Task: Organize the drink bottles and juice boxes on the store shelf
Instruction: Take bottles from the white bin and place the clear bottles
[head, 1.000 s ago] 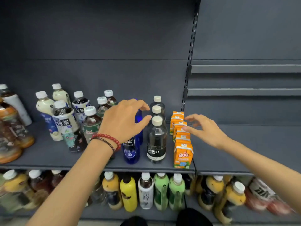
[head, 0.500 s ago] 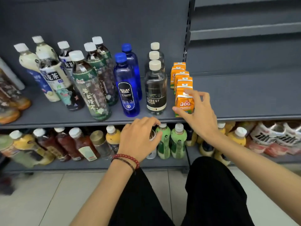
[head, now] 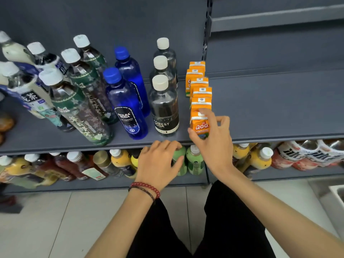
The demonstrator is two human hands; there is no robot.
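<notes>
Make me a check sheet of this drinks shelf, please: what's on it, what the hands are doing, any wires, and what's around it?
Surface: grey upper shelf, with bottles and boxes standing on it.
Job's things: orange juice boxes in one row, front to back; three clear soda bottles in a row beside them; two blue bottles; tea bottles bunched at the left.
Clutter: wrapped packs on the lower shelf, at the right.
Hands: right hand pinches the front juice box at the shelf edge; left hand curls round a green bottle on the lower shelf.
Cables: nothing seen.
Surroundings: tiled floor; dark back panel.
</notes>
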